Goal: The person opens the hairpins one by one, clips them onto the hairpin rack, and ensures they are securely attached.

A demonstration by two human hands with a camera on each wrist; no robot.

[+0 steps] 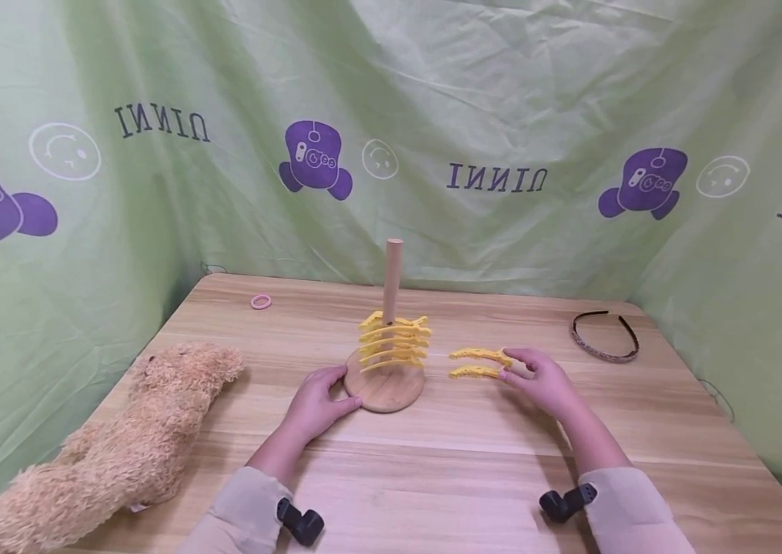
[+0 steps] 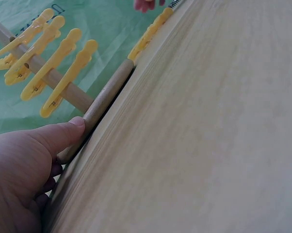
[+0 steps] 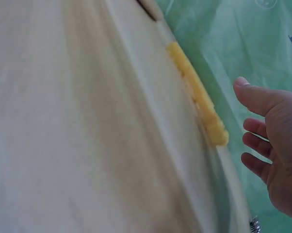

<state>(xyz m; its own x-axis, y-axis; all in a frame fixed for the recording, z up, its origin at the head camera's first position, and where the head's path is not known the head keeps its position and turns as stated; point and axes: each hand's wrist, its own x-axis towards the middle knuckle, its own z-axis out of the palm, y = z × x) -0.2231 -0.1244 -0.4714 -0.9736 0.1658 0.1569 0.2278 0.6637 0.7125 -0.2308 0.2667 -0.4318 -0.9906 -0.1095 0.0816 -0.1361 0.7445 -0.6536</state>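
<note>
A wooden stand with a round base [image 1: 391, 394] and upright post [image 1: 393, 277] stands mid-table. Several yellow hair clips [image 1: 401, 342] are on the post, one above another. My left hand [image 1: 315, 404] grips the left edge of the base; in the left wrist view its thumb [image 2: 68, 133] lies on top, and the other fingers are partly hidden. Two loose yellow hair clips [image 1: 476, 355] lie right of the stand. My right hand [image 1: 539, 378] is beside their right ends; in the right wrist view its fingers [image 3: 255, 128] are loosely bent, apart from a yellow clip [image 3: 199, 97].
A shaggy tan plush toy [image 1: 155, 431] lies along the table's left side. Toward the back left is a pink ring [image 1: 261, 302]. A dark headband [image 1: 606, 355] lies at the back right. Green printed cloth [image 1: 502, 92] hangs around the wooden table [image 1: 432, 477].
</note>
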